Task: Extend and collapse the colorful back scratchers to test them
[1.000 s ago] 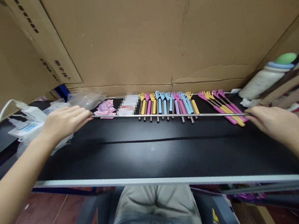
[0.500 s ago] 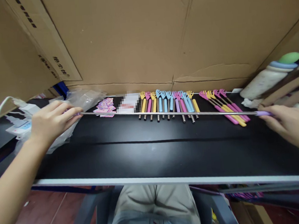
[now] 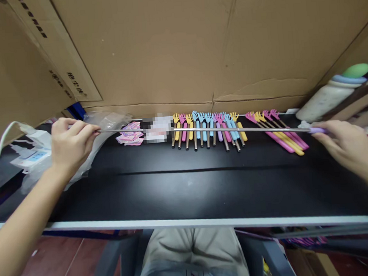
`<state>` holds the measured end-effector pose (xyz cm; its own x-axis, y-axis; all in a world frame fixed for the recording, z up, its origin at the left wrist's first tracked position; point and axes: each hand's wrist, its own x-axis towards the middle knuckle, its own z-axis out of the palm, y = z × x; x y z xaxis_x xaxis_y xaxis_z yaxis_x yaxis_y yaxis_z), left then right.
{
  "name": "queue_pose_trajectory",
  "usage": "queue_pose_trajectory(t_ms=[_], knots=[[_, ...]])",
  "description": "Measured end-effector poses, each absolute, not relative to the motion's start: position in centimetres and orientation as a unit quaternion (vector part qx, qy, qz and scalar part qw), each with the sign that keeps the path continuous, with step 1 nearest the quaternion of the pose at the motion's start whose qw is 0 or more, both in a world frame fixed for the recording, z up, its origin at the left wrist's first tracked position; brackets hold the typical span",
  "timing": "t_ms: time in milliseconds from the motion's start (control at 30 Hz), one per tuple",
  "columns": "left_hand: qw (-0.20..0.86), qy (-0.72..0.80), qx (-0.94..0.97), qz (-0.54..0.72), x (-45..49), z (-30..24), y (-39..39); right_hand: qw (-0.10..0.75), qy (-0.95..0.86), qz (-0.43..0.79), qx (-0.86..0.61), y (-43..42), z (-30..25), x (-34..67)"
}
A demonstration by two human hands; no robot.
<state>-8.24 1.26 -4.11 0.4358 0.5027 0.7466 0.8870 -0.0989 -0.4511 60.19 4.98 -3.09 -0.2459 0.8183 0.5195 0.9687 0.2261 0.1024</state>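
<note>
Broadly, cardboard boxes (image 3: 177,49) wall in the back of a black table (image 3: 188,188). Across it, held just above the surface, runs a long thin metal rod (image 3: 202,130), stretched from hand to hand. The left hand (image 3: 69,140) is closed in a pinch round its left end, which the fingers hide. The right hand (image 3: 347,146) grips the lilac handle (image 3: 317,130) at the other end. Drawn out this far, the rod looks light but whippy in the middle, its steel smooth and likely slippery, so the two ends seem the surest places to hold. Under it lies a row of short coloured back scratchers (image 3: 207,127), with a looser pink and yellow bunch (image 3: 279,132) to the right and small pink cards (image 3: 130,134) to the left
</note>
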Motion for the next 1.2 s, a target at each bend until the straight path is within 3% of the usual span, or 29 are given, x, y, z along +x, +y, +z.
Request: queue_pose_trajectory(t_ms=[200, 333, 567, 1200], knots=[[0.485, -0.473, -0.701, -0.222, -7.3, -4.0, 0.7, 0.163, -0.721, -0.348, -0.576, 4.7, -3.4, 59.6], [0.478, -0.400, -0.762, -0.175, -2.0, -3.9, 0.3, 0.183, -0.769, -0.413, -0.453, 3.2, -3.2, 53.6], [0.475, -0.342, -0.787, -0.193, 7.2, -3.1, -1.5, 0.191, -0.830, -0.375, -0.366, 0.0, -2.2, 42.3], [0.427, -0.345, -0.802, -0.234, 13.4, -3.2, -3.2, 0.204, -0.836, -0.354, -0.367, -3.1, -2.6, 37.5]])
